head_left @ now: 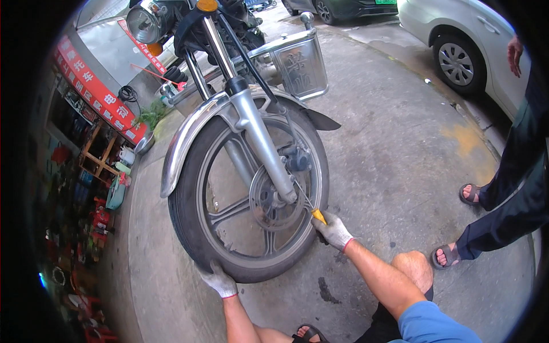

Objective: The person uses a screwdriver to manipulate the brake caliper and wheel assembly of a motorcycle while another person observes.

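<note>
In front of me stands a motorcycle's front wheel, its black tire (pixel 182 220) under a chrome fender (pixel 178 146). My left hand (pixel 219 282), in a white-and-grey work glove, grips the tire low down, thumb on the near side; its other fingers are mostly hidden. My right hand (pixel 335 233), gloved likewise, is closed around the yellow handle of a screwdriver (pixel 318 216). The metal shaft slants up and left toward the wheel hub beside the silver fork leg (pixel 263 140); where exactly its tip sits I cannot tell. A brake disc (pixel 257 201) and caliper (pixel 297 160) are close by.
A person in dark trousers (pixel 503 186) and sandals stands on the right. Behind are a white car (pixel 486 40) and a dark car (pixel 357 8). A metal side box (pixel 300 66) hangs on the motorcycle. Cluttered shelves and a red banner (pixel 100 91) line the left.
</note>
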### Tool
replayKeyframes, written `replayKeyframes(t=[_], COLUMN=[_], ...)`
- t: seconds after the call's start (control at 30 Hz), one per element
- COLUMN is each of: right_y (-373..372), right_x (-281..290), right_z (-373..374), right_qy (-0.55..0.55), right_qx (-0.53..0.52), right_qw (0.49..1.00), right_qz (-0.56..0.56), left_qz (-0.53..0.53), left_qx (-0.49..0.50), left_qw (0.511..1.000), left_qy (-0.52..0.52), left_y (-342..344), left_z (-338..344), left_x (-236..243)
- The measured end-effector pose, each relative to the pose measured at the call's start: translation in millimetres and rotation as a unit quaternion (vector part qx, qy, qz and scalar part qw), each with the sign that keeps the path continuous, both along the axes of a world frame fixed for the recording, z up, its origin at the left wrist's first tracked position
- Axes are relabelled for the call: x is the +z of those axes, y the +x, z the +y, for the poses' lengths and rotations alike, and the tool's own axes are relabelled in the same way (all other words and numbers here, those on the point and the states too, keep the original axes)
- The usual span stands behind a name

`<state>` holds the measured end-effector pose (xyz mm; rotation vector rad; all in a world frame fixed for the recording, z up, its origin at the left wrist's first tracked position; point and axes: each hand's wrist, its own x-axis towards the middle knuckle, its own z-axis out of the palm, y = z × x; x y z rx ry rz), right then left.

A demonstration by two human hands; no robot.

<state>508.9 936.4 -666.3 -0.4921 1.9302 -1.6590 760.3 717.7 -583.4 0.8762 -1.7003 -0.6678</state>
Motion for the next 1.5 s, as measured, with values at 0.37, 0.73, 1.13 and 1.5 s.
replayKeyframes(t=[0.37,0.73,1.13,1.5], right_y=[4,10,31,37], right_x=[-18,-15,-36,-35], right_z=[-20,-31,-53,-60], right_qy=[-0.027,-0.089,-0.098,-0.080], right_qx=[0.017,0.043,-0.114,-0.157], right_qw=[0.999,0.986,0.987,0.976], right_qz=[-0.027,-0.131,0.063,0.125], left_qz=[-0.015,-0.007,0.002,0.017], left_qx=[-0.003,-0.006,0.013,-0.018], left_qw=[1.000,1.000,1.000,0.999], left_qy=[-0.017,-0.025,-0.019,-0.020], left_y=[1,7,4,1], left_z=[-3,-7,-7,0], left_x=[-1,-6,-9,-4])
